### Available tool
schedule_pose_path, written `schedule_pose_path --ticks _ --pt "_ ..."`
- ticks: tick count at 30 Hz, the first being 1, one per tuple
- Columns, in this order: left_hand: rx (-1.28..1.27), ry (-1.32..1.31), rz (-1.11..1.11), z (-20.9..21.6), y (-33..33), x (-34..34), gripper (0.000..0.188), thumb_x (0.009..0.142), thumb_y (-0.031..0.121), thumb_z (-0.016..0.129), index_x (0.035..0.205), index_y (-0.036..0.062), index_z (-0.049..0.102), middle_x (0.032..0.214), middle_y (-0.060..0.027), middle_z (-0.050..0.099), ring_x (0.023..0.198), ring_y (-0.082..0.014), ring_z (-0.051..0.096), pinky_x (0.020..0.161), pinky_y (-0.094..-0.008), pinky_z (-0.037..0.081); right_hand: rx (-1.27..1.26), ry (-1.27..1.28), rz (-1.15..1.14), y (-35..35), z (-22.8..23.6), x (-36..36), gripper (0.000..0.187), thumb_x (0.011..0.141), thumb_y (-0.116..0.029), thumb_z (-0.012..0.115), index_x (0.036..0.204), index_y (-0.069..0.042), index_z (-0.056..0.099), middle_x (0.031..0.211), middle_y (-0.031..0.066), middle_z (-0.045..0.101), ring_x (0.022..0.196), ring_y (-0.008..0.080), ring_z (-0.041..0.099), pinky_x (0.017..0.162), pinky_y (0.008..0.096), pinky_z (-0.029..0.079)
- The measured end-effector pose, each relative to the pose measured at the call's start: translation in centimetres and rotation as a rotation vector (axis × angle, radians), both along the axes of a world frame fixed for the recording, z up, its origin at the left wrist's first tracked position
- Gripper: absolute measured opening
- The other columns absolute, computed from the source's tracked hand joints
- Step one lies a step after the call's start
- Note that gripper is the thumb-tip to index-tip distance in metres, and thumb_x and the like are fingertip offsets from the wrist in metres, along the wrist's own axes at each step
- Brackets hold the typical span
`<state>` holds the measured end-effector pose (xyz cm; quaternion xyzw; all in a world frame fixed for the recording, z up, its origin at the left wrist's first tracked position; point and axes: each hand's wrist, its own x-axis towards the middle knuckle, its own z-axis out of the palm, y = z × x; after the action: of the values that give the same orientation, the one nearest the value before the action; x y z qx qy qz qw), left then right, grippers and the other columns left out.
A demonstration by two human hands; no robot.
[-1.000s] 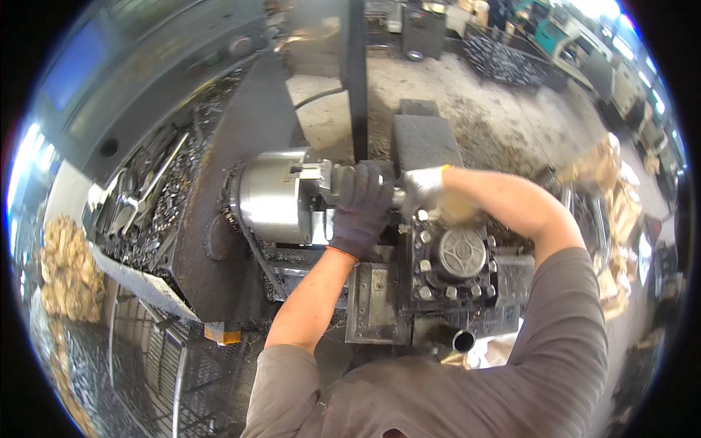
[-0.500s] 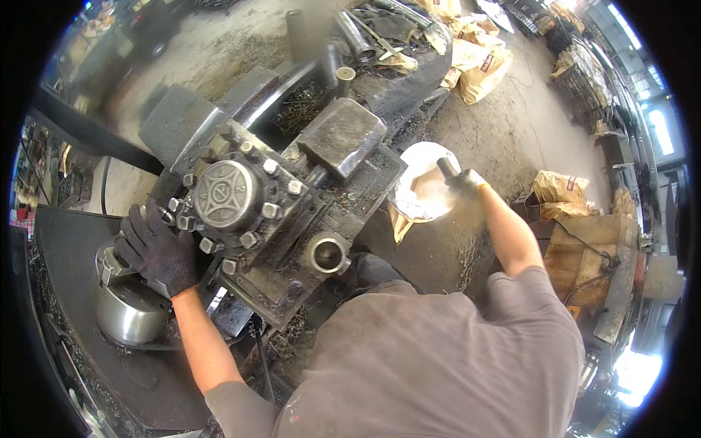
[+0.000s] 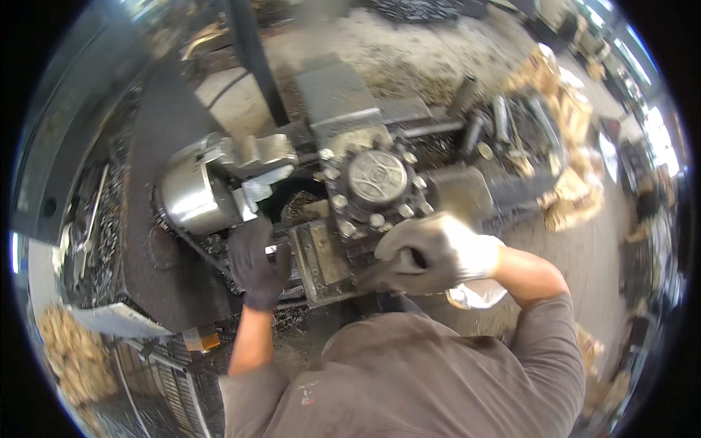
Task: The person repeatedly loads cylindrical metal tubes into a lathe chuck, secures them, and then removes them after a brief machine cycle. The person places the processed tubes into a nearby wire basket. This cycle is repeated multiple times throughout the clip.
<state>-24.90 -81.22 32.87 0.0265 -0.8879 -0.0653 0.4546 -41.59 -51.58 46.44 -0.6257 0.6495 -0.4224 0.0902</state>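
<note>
In a dark glove, my left hand [image 3: 257, 266] is beside the lathe chuck [image 3: 197, 191], at its near right side. Its fingers point forward and its thumb stands apart; a small shiny bit shows in the gap, seemingly behind the hand. My right hand [image 3: 431, 252], in a pale, soiled glove, is curled just on the near side of the bolted tool post [image 3: 377, 177]. Out of its fingers, toward the left, sticks a dark metal cylinder [image 3: 371, 277], blurred and partly hidden by the glove. Bright metal jaws stand on the chuck's right face.
A white bag [image 3: 478, 294] is partly covered by my right forearm. Metal bars and tubes [image 3: 502, 120] lie beyond the tool post, with brown paper sacks [image 3: 573, 193] to their right. Metal chips [image 3: 109, 226] fill the tray at the left. A dark upright post [image 3: 252, 62] rises behind the chuck.
My view has swung left toward the chuck. The right hand has come from over the white bag to the tool post with the cylinder. The left hand has left the tool post's bolts.
</note>
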Motion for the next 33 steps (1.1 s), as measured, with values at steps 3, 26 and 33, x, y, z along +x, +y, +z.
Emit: schedule_pose_path --ticks 3,26,33 --pt "0.733 -0.258 0.166 -7.7 1.0 10.9 0.025 0.094 0.013 0.074 0.118 0.0050 0.073 0.110 -0.0139 0.075 0.102 -0.0336 0.072 0.092 -0.0443 0.058 -0.070 -0.052 0.164 -1.2 5.4 -6.9 0.040 0.080 -0.009 0.082 0.115 0.000 0.066 0.089 0.0155 0.074 0.073 0.0270 0.076 0.062 0.0376 0.060" --pt "1.409 0.342 0.689 -14.3 -6.2 32.9 0.010 0.102 0.015 0.062 0.108 0.0078 0.067 0.088 -0.0012 0.060 0.073 -0.0127 0.056 0.062 -0.0302 0.050 0.867 -0.228 0.176 -25.1 -6.1 -20.8 0.051 0.088 -0.015 0.072 0.135 0.002 0.062 0.109 0.0192 0.075 0.093 0.0271 0.072 0.077 0.0404 0.057" --pt "0.825 0.309 1.022 -6.2 -0.9 29.7 0.040 0.107 0.028 0.063 0.132 -0.0043 0.064 0.123 -0.0173 0.070 0.108 -0.0267 0.068 0.098 -0.0386 0.056 1.229 -0.176 -0.272 -5.4 -15.1 -27.5 0.032 0.093 -0.020 0.074 0.123 -0.011 0.077 0.111 0.0122 0.081 0.103 0.0343 0.076 0.085 0.0535 0.063"
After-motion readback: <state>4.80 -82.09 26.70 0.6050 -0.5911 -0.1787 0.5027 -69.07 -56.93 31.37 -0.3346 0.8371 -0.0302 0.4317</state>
